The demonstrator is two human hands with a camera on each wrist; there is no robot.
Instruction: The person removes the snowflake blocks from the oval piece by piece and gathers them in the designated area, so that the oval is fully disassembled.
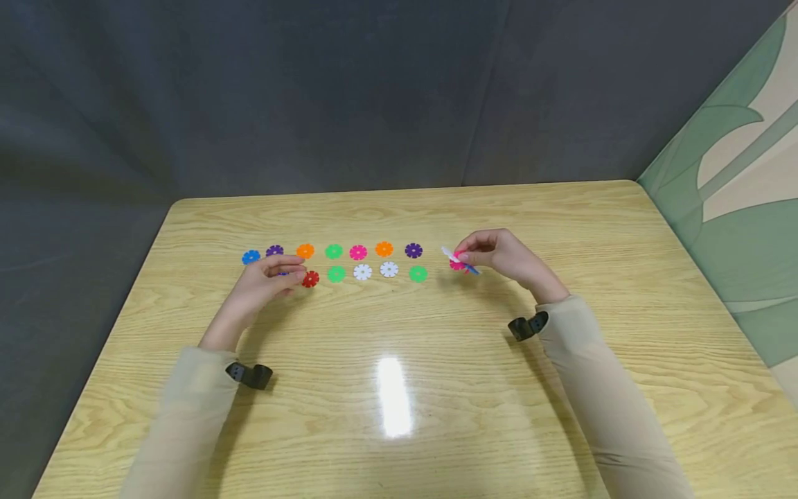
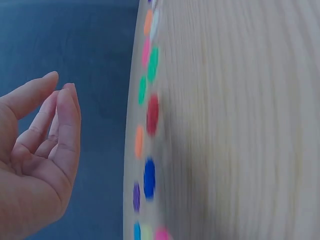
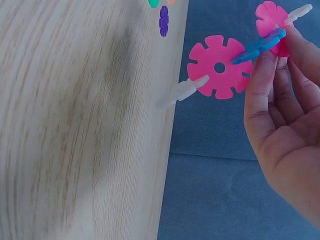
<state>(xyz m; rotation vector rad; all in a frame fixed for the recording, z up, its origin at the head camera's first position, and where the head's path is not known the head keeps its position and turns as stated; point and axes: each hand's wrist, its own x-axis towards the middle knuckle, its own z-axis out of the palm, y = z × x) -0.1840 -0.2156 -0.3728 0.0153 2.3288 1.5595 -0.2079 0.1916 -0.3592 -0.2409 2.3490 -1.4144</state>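
My right hand (image 1: 503, 255) pinches a chain of interlocking notched plastic discs above the right part of the table. In the right wrist view a large pink disc (image 3: 212, 52) is slotted to a white disc (image 3: 180, 92) and a blue disc (image 3: 260, 46). Another pink disc (image 3: 267, 19) and white disc (image 3: 300, 13) sit at the fingertips. My left hand (image 1: 262, 283) hovers over the left end of the loose discs, fingers loosely bent and holding nothing. Just right of its fingertips lies a red disc (image 1: 310, 279); a dark blue disc (image 2: 149, 178) is mostly hidden beneath it in the head view.
Loose discs lie in two rough rows, among them an orange disc (image 1: 384, 249), a purple disc (image 1: 413, 251) and a green disc (image 1: 418, 274). The wooden table (image 1: 312, 416) ends at a dark curtain (image 1: 324, 97). A patterned cloth (image 1: 742, 173) hangs at the right.
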